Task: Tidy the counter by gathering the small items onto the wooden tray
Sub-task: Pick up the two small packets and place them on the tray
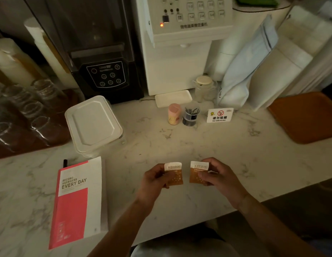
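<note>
One long marble counter (189, 145), white with grey veins, fills the dim room from left to right, and its near edge cuts across the lower right. Against the back stand the big machines: a black blender (98, 58) with a button panel, and beside it a cream dispenser (180, 43) showing a small orange light. Right of that leans a pale blue bag (248, 67). At the far right the wooden tray (308, 117) lies flat on the counter, partly cut off by the frame edge. On the left a dark board holds clear glasses (26, 108), turned so their rims catch the light. A white lidded box (93, 123) sits in front of the blender, and nearer lies a red and white notebook (76, 203) printed "EVERY DAY", with a black pen (65, 163) poking out at its top corner. Under the dispenser rests a small white dish (173, 98), with a glass jar (205, 88) just beside it. Closer stand a pink-capped toothpick holder (174, 114), a cup of dark sticks (191, 115) and a "NO SMOKING" sign (219, 115) in a row. The hands are apart, low over the bare middle: the left hand (154, 182) pinches one brown sugar packet (174, 174), the right hand (217, 177) pinches a second packet (198, 172), both well away from the tray.
</note>
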A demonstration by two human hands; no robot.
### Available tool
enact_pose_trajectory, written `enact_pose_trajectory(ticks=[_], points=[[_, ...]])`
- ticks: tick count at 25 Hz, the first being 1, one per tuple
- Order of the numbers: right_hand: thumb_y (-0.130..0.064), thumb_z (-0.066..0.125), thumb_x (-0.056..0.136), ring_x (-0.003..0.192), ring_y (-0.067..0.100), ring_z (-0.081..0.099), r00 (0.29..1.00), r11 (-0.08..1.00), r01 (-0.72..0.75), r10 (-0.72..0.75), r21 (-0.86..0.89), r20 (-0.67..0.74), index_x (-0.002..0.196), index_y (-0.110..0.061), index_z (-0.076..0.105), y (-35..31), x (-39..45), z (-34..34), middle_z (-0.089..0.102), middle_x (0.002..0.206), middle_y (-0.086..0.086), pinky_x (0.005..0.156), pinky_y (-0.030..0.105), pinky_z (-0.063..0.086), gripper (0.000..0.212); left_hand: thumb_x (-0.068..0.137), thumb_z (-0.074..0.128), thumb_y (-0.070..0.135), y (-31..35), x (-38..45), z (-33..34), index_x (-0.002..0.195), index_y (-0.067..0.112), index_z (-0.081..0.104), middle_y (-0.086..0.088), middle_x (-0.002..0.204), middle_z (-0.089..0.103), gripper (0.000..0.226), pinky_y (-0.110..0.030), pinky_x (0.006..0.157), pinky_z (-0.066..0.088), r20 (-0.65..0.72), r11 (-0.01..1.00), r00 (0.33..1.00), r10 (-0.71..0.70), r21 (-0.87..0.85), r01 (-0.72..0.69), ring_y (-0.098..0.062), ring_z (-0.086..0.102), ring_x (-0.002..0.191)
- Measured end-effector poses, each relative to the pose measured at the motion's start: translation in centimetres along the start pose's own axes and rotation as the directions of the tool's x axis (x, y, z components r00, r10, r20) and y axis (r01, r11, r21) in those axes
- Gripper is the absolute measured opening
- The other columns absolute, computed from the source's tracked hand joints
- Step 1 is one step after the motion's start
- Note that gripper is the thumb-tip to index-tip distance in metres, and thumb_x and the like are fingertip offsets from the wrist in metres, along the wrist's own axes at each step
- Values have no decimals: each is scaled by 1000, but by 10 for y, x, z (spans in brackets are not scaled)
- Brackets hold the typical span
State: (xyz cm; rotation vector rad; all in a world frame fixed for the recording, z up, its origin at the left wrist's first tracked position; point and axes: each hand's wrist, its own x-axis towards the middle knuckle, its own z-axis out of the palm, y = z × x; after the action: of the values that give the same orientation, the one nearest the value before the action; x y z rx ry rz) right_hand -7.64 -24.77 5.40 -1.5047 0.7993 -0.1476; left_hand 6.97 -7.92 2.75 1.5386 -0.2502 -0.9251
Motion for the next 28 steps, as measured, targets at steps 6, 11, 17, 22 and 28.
enact_pose_trajectory(ticks=[6,11,17,22,28], points=[[-6,73,82,89,18,70,1000,999,26,-26,26,10,95,-26,66,6,-1,-69,73,99,3,66,25,57,25,90,64,10,1,7,73,103,19,74,-2,95,75,18,-23,69,55,19,997,999,25,72,-27,-20,69,91],[-6,72,85,92,19,69,999,999,29,-30,27,35,98,-23,64,16,-4,-153,73,102,2,64,22,56,23,91,64,12,4,16,159,104,18,73,0,95,75,17,-30,74,59,9,996,999,37,86,-37,-19,70,91],[-10,70,87,96,19,67,999,1000,25,-25,1,47,104,-19,62,23,1,-235,71,106,6,64,20,54,21,89,67,9,5,30,240,102,15,69,-3,96,76,15,-43,81,59,-20,997,1000,21,75,-19,-23,72,91],[-11,70,87,95,20,68,1000,1000,-12,11,26,12,105,-19,62,26,10,-264,72,106,4,67,24,57,21,88,67,8,6,49,268,100,16,71,-6,97,75,15,-40,77,58,-1,999,1000,-6,39,6,-28,71,92],[-7,69,87,97,20,68,997,997,-47,51,56,-64,105,-20,64,28,23,-277,73,104,4,73,31,60,23,88,67,9,3,70,273,97,15,72,-6,94,75,12,-31,71,55,10,999,999,-34,2,34,-27,71,90]])
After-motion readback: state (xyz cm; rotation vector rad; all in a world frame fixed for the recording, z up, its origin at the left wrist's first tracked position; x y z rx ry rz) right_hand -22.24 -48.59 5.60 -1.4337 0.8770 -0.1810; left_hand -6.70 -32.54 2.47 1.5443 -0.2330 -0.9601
